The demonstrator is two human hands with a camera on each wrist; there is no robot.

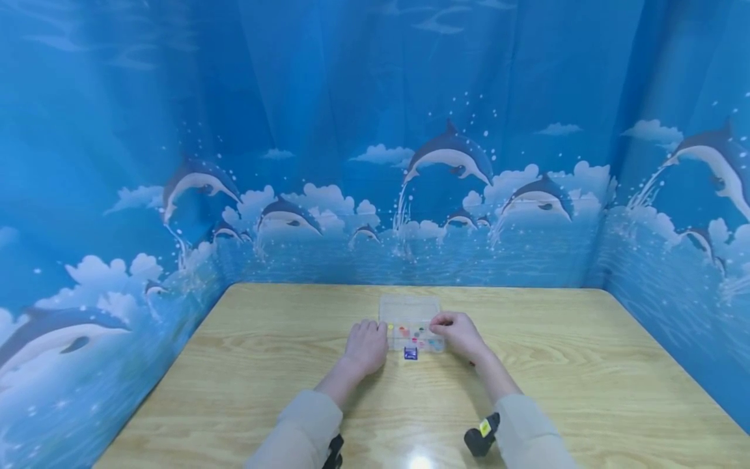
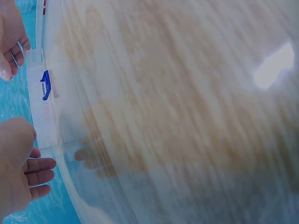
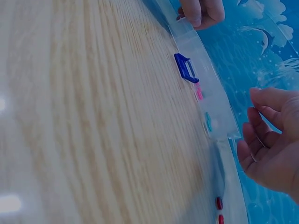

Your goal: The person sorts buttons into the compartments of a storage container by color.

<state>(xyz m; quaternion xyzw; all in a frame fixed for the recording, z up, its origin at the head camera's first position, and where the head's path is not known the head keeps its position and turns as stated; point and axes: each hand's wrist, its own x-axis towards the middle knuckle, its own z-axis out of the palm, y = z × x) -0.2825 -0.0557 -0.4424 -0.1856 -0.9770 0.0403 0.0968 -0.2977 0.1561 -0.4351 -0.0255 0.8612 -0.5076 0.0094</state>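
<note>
A clear plastic compartment box (image 1: pixel 432 346) lies on the table, its clear lid (image 1: pixel 410 307) raised at the back. Small coloured pieces lie in its compartments, among them a pink piece (image 3: pixel 199 91) and a turquoise piece (image 3: pixel 208 122). The box's front carries a blue latch (image 3: pixel 186 68). At the left end, my left hand (image 1: pixel 367 346) holds the box's side, its other fingers loosely bent. Over the right compartments hovers my right hand (image 1: pixel 459 333), fingers loosely curved. In the right wrist view a gap shows between thumb and index finger, with nothing visible in it.
Small red pieces (image 3: pixel 219 203) lie on the wooden table (image 1: pixel 263 365) to the right of the box. A blue dolphin-print curtain (image 1: pixel 351 130) surrounds the table's back and sides. Black straps with a wrist camera (image 1: pixel 482 438) sit at the right sleeve.
</note>
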